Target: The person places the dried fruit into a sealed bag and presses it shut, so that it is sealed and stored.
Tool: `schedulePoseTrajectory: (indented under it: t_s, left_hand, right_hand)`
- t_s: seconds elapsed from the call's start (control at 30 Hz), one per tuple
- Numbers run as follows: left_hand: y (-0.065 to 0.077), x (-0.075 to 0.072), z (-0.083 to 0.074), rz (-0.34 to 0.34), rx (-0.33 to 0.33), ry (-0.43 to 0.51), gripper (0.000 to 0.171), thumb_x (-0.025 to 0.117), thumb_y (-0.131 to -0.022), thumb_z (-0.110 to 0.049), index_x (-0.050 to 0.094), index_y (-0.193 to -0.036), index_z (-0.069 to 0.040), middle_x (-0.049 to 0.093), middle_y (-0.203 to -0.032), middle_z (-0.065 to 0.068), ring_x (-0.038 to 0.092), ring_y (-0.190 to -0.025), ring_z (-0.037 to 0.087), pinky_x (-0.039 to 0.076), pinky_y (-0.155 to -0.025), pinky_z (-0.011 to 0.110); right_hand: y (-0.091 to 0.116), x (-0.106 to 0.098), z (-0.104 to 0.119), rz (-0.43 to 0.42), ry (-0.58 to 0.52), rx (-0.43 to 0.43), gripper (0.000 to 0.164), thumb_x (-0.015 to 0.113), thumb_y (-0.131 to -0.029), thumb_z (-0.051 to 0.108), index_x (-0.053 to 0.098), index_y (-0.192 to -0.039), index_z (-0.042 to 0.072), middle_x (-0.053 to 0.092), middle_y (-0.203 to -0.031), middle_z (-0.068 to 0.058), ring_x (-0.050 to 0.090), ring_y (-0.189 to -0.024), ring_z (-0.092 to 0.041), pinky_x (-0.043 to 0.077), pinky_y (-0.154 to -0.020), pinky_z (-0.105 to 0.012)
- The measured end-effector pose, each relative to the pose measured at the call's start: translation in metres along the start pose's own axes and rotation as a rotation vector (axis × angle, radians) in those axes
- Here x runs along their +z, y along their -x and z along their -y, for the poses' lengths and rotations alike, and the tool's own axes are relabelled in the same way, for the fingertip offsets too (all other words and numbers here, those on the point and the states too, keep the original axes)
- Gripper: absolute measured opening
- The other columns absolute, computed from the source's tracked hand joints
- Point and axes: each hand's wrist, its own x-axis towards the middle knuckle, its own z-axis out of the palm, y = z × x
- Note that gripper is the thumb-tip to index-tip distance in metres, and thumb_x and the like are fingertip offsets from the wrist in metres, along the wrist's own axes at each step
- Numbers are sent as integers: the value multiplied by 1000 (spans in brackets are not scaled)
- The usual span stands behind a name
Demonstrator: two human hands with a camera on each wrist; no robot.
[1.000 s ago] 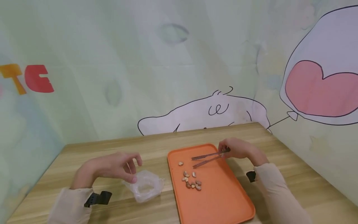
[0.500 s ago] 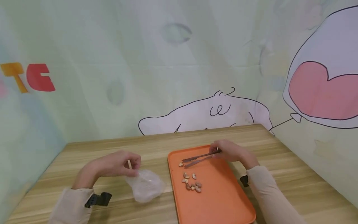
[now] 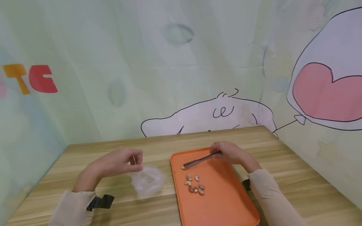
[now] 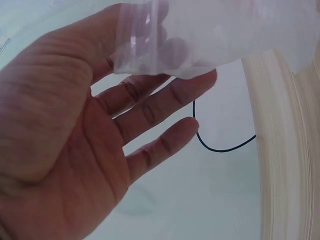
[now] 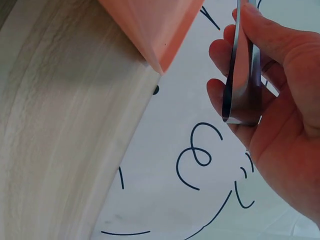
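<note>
Between thumb and forefinger my left hand (image 3: 117, 161) pinches the rim of a clear plastic bag (image 3: 148, 182), left of the tray. In the left wrist view the bag (image 4: 240, 35) hangs from the fingertips, the other fingers spread. My right hand (image 3: 230, 152) holds metal tongs (image 3: 199, 160) over the far part of the orange tray (image 3: 220, 204). The arms of the tongs are pressed together, and their tips meet a small nut (image 3: 183, 167). Whether the nut is off the tray I cannot tell. In the right wrist view the bent end of the tongs (image 5: 244, 100) lies in my fingers.
Several brown nuts (image 3: 196, 189) lie in a loose cluster on the tray, nearer than the tongs. The tray stands on a wooden table (image 3: 113, 194). A printed curtain (image 3: 127, 78) hangs right behind the table's far edge.
My right hand has moved left with the tongs, whose arms have come together at the single nut. My left hand now pinches the bag rim and has lifted it slightly.
</note>
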Motion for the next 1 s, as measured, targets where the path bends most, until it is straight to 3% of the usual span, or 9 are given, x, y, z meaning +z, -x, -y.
schedulePoseTrajectory:
  t_s: [0.23, 0.4, 0.63, 0.83, 1.0]
  left_hand:
    - [-2, 3, 2, -95, 63, -65, 17, 72, -93, -22, 57, -84, -21, 55, -76, -12, 53, -72, 4, 46, -68, 26]
    - [-1, 1, 2, -125, 40, -90, 17, 72, -93, -22, 58, -84, -21, 53, -74, -11, 49, -68, 5, 43, -62, 25]
    - [-2, -1, 1, -186, 60, -120, 13, 71, -94, -19, 61, -86, -21, 56, -79, -13, 51, -70, 4, 45, -62, 25]
    - [-5, 1, 3, -241, 60, -161, 17, 71, -92, -11, 59, -84, -19, 54, -77, -11, 48, -67, 5, 44, -60, 25]
    - [-6, 5, 4, -257, 59, -209, 23, 75, -88, -10, 55, -81, -18, 51, -74, -10, 46, -65, 5, 43, -59, 25]
  right_hand:
    - [5, 0, 2, -16, -4, 17, 5, 72, -92, 9, 71, -96, 12, 63, -90, 6, 56, -79, -8, 50, -72, -30]
    - [4, 1, 4, 4, -24, 6, 5, 71, -93, 8, 71, -97, 11, 62, -90, 5, 55, -77, -8, 48, -70, -29]
    - [4, -6, 2, 31, -74, -17, 8, 70, -92, 3, 70, -96, 10, 63, -91, 4, 54, -78, -9, 46, -68, -28]
    - [3, -7, 3, 48, -84, -79, 10, 72, -90, 3, 70, -93, 12, 63, -88, 5, 55, -78, -9, 48, -69, -29]
    - [1, -2, 6, 63, -66, -80, 7, 71, -92, 4, 70, -95, 11, 63, -90, 5, 55, -78, -7, 47, -69, -27]
